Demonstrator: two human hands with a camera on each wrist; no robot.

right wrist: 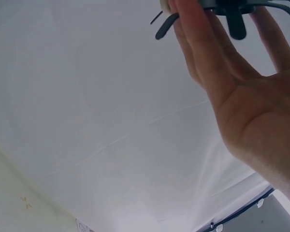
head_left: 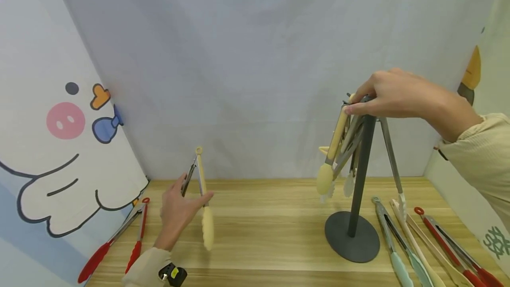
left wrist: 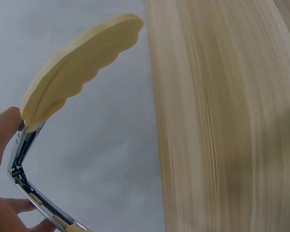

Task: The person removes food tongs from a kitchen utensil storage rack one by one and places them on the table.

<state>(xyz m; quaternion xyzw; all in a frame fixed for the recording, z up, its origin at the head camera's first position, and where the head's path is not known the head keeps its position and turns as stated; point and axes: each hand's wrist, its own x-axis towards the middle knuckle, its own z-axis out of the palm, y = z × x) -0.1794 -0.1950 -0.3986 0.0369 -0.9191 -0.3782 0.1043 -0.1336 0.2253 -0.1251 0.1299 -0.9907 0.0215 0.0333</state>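
My left hand [head_left: 179,209] grips a pair of pale yellow tongs [head_left: 208,229], thumb on one arm and fingers on the other. The tongs are spread, ring end up, scalloped tips down. In the left wrist view one scalloped tip [left wrist: 82,67] shows large. My right hand [head_left: 392,94] is at the top of a dark grey rack [head_left: 361,176] with a round base. Thumb and fingertips pinch the upper end of other pale yellow tongs [head_left: 326,178] hanging on its left side. Dark hooks [right wrist: 236,24] show above the palm in the right wrist view.
More tongs with grey arms [head_left: 390,154] hang from the rack. Red tongs [head_left: 97,258] lie at the table's left. Mint tongs [head_left: 400,265], cream tongs [head_left: 422,247] and red tongs [head_left: 450,247] lie at the right. A pale curtain [head_left: 247,79] stands behind the wooden table [head_left: 275,234].
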